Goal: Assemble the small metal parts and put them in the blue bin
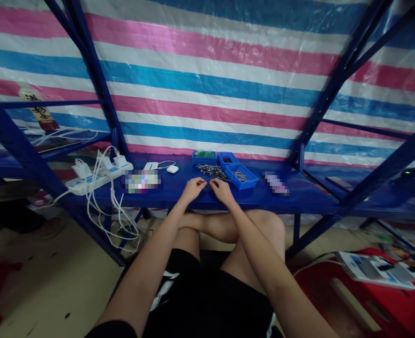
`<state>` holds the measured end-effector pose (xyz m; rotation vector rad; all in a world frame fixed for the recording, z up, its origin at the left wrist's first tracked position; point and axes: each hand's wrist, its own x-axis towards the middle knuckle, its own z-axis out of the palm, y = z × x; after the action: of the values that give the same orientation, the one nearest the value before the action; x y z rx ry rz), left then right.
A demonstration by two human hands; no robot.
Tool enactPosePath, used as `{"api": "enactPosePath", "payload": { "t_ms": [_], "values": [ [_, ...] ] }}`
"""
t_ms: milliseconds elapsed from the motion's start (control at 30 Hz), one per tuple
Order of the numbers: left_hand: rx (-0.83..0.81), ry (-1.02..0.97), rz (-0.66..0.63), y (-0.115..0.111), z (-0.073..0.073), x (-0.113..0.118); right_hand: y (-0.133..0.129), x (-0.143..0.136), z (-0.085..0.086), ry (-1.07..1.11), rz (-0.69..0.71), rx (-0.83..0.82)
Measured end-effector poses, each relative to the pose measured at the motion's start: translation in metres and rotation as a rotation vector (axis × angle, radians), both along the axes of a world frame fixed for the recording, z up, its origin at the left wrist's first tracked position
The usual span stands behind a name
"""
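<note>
My left hand (pixel 194 188) and my right hand (pixel 221 190) are close together above the front of the blue table (pixel 175 184). The fingertips of each are pinched, and whatever they hold is too small to make out. Just beyond them lies a loose heap of small, thin dark and silvery pieces (pixel 211 172). A blue bin (pixel 248 184) with similar slim silvery pieces stands to the right of my right hand. Behind the heap are a second blue bin (pixel 222 165) with a few dark bits and another blue bin (pixel 203 161) containing green pieces.
A power strip (pixel 100 180) with plugs and dangling white cables (pixel 114 220) occupies the left end. Two blurred phone-like objects (pixel 141 181) (pixel 276 183) flank the work area, with a white earbud-like case (pixel 172 169) behind. Blue metal posts (pixel 96 84) frame the table; a red stool (pixel 397 300) stands right.
</note>
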<state>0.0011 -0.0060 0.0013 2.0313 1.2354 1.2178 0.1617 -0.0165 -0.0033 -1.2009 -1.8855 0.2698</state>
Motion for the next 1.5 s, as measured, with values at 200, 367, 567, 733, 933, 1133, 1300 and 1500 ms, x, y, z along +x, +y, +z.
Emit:
{"api": "enactPosePath", "payload": {
  "t_ms": [200, 367, 567, 733, 933, 1133, 1300, 1500],
  "values": [
    [0.011, -0.002, -0.005, 0.0014, -0.0026, -0.0002, -0.0018, -0.0007, 0.0009, -0.034, -0.012, -0.019],
    [0.000, -0.002, -0.002, 0.0002, -0.0009, -0.0003, -0.0026, -0.0009, 0.0010, -0.053, -0.013, -0.025],
    [-0.002, 0.011, 0.006, -0.0007, 0.0002, 0.0000, -0.0028, -0.0006, 0.0005, -0.069, -0.015, -0.024],
    [0.003, 0.006, 0.008, -0.0005, 0.0001, 0.0000, -0.0026, -0.0006, 0.0004, -0.083, -0.019, -0.023],
    [0.005, 0.012, 0.006, -0.0009, 0.0002, -0.0003, -0.0034, -0.0009, 0.0011, -0.092, -0.022, -0.024],
    [-0.001, 0.008, 0.005, -0.0019, 0.0012, 0.0005, -0.0028, -0.0008, 0.0009, -0.088, -0.021, -0.031],
    [0.002, 0.008, 0.005, -0.0013, 0.0006, 0.0002, -0.0030, -0.0010, 0.0015, -0.099, -0.020, -0.028],
    [-0.006, 0.007, 0.008, 0.0005, -0.0010, -0.0004, -0.0034, -0.0013, 0.0016, -0.112, -0.027, -0.026]
  ]
}}
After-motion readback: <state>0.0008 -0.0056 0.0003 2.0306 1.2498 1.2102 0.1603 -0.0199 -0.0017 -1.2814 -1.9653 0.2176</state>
